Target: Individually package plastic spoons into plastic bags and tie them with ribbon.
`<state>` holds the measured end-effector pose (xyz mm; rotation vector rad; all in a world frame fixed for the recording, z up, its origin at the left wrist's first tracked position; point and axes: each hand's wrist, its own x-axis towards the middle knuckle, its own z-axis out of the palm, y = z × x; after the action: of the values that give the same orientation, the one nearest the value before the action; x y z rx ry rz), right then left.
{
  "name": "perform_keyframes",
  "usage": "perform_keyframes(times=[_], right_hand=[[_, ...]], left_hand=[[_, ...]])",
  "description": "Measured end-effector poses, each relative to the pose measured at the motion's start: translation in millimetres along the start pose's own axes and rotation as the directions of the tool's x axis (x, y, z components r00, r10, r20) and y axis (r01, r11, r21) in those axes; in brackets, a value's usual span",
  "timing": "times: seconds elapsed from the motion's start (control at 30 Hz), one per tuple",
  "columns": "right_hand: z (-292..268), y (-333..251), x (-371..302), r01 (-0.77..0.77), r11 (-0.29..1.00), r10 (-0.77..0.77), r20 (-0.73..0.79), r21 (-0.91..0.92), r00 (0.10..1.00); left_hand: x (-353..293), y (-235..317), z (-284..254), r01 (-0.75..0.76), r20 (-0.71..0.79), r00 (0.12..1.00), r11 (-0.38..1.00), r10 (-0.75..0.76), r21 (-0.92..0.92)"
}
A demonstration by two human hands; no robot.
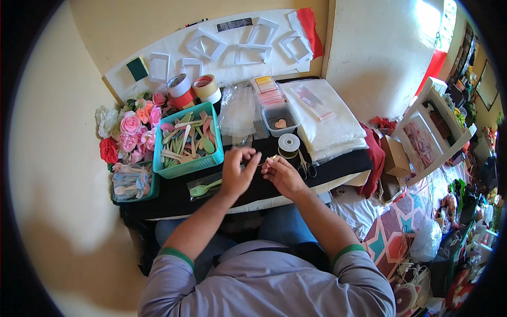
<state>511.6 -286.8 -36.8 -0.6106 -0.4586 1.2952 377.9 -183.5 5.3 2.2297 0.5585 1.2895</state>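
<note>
Over the front of the table, my left hand [238, 173] is closed, its fingers curled toward the thumb and slightly blurred. My right hand [285, 178] pinches a small pale piece [272, 158] whose kind I cannot make out. A short thin strand appears to run between the two hands. Just beyond the right hand stands a white spool [288, 141], with scissors [307, 169] lying beside it. Left of my left hand, a green fork [205, 188] lies in a clear sleeve. Behind the spool, a clear tub [280, 113] holds a heart-shaped tag [280, 123].
A teal basket [186, 170] of coloured cutlery stands left, beside artificial flowers [131, 124] and a smaller basket [153, 189] of wrapped pieces. Tape rolls [206, 86], clear bags [237, 111] and stacked plastic sheets [330, 124] line the back. White paper frames [207, 46] lie along the wall.
</note>
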Motion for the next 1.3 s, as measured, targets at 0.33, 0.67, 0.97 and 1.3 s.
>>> perform_keyframes(times=[0.33, 0.67, 0.97, 1.3], right_hand=[[-1.8, 12.5, 8.5, 0.018, 0.944, 0.006, 0.072, -0.329, 0.997], [-11.7, 11.8, 10.3, 0.018, 0.931, 0.027, 0.118, -0.364, 0.993], [-4.1, 10.6, 11.4, 0.021, 0.932, 0.019, 0.106, -0.362, 0.994], [1.3, 13.1, 5.7, 0.015, 0.928, -0.008, 0.022, -0.372, 1.000]], left_hand=[[173.7, -30.3, 129.3, -0.043, 0.611, 0.709, 0.844, -0.351, 0.535], [165.0, -49.2, 180.6, -0.139, 0.609, 0.575, 0.668, -0.546, 0.731], [168.6, -55.9, 166.9, -0.240, 0.682, 0.649, 0.759, -0.339, 0.605], [142.1, -20.5, 30.4, 0.411, 0.608, 0.741, 0.908, -0.285, -0.075]])
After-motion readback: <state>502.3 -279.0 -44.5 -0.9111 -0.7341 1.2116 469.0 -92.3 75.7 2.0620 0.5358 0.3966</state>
